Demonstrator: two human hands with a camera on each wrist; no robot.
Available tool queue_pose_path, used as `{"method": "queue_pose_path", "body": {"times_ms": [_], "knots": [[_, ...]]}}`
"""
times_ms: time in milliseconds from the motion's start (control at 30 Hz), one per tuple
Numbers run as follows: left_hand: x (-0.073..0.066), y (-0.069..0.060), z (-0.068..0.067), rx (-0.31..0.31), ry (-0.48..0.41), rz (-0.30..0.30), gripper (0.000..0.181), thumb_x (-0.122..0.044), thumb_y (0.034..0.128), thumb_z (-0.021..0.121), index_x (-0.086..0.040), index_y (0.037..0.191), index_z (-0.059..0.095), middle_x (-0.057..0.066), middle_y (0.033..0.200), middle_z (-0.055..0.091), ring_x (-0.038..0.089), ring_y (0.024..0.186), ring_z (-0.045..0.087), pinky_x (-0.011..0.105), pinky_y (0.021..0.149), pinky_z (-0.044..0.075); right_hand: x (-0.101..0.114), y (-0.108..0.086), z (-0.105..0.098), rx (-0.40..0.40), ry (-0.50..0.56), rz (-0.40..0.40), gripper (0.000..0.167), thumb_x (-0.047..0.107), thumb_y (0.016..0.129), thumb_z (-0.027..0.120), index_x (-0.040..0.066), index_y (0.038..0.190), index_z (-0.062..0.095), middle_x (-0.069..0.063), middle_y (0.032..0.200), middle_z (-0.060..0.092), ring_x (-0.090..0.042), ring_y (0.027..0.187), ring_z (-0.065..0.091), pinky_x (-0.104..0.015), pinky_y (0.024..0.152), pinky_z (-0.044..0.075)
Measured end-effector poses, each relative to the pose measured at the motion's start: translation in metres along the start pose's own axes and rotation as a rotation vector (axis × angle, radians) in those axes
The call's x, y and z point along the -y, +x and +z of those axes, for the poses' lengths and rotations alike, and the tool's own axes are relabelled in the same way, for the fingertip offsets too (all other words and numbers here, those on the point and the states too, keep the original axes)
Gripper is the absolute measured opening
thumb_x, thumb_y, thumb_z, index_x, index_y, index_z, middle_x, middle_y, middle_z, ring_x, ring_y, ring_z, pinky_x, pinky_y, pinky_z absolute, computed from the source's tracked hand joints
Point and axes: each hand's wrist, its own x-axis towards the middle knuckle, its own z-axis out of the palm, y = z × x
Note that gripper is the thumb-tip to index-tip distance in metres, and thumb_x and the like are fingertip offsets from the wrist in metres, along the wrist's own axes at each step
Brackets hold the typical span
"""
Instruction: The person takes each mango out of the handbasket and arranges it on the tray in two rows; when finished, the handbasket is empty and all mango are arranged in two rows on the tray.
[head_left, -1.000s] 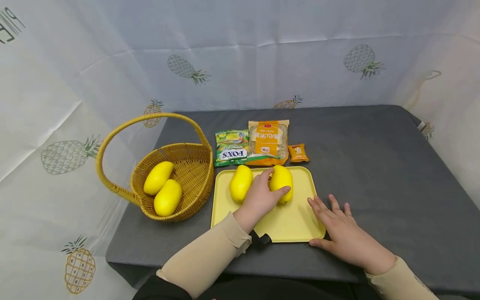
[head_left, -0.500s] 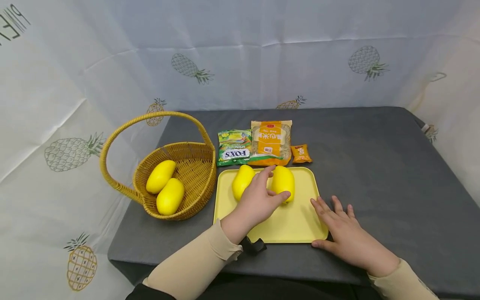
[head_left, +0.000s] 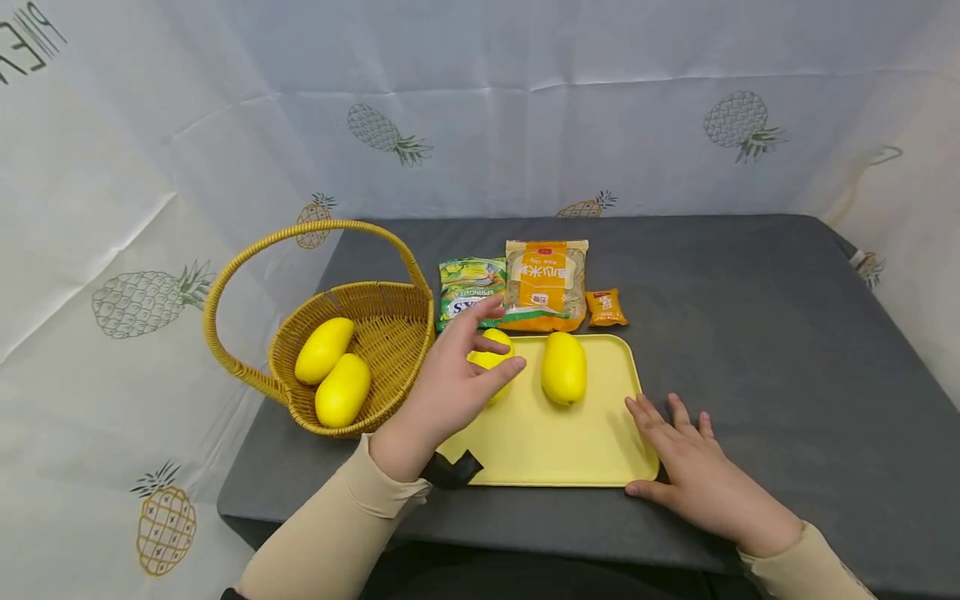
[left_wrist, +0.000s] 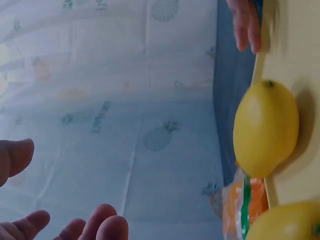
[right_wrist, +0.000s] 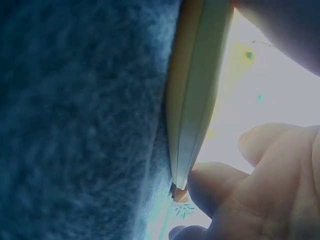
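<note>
Two yellow mangoes lie on the pale yellow tray point(head_left: 555, 454). The right-hand mango point(head_left: 564, 368) is in full view; the left-hand one point(head_left: 498, 354) is partly hidden behind my left hand point(head_left: 450, 375). That hand is raised over the tray's left part, thumb and fingers spread apart with nothing between them. My right hand point(head_left: 701, 471) lies at the tray's right edge, fingers spread, its fingertips touching the rim. In the left wrist view, a mango point(left_wrist: 266, 128) sits on the tray, away from the left fingers point(left_wrist: 112, 227).
A wicker basket point(head_left: 401, 354) with a tall handle stands left of the tray, holding two mangoes point(head_left: 342, 390). Behind the tray lie a green packet point(head_left: 461, 279), an orange and clear bag point(head_left: 546, 283) and a small orange packet point(head_left: 606, 307). Patterned cloth hangs behind the table.
My left hand has let go of the right-hand mango and moved left, over the other mango. The mangoes stay on the tray. My right hand keeps its place at the rim.
</note>
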Motion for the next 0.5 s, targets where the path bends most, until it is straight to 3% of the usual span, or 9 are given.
{"method": "queue_pose_path", "body": {"times_ms": [300, 500], "knots": [[0.019, -0.001, -0.066, -0.138, 0.058, -0.019, 0.061, -0.018, 0.1053, 0.078, -0.015, 0.161, 0.054, 0.013, 0.138, 0.070, 0.029, 0.111, 0.074, 0.042, 0.090, 0.061, -0.002, 0.001, 0.000, 0.022, 0.026, 0.009, 0.120, 0.049, 0.087, 0.091, 0.019, 0.179, 0.020, -0.023, 0.181, 0.025, -0.066, 0.163, 0.004, -0.088, 0.121, 0.004], [0.025, -0.004, -0.109, -0.132, 0.100, -0.075, 0.077, -0.024, 0.1083, 0.074, -0.025, 0.174, 0.035, 0.011, 0.148, 0.065, 0.029, 0.114, 0.072, 0.034, 0.094, 0.059, -0.004, 0.000, -0.001, 0.031, 0.056, 0.007, 0.120, 0.046, 0.088, 0.091, 0.019, 0.179, 0.018, -0.023, 0.181, 0.025, -0.065, 0.164, 0.002, -0.088, 0.121, -0.001]]}}
